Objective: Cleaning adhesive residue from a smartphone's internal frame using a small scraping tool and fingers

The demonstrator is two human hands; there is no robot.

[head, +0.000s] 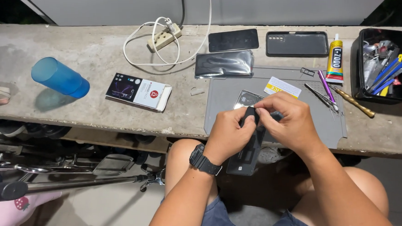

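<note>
Both the left hand (229, 134) and the right hand (289, 124) pinch shut on the top edge of the dark phone (248, 149) hanging between them above the knees, so peeling there wants slow, even pulls.

1. Blue plastic cup (60, 77), lying tilted at the bench's left; small printed box (139, 91) to its right.
2. White power strip (164, 37) with looped white cable (139, 47), at the rear.
3. Two dark phones (233, 40) (297, 43) side by side; glue tube (334, 61) upright beside them.
4. Black tool tray (382, 67), far right; tweezers (321, 96) on the grey mat (223, 96).
</note>
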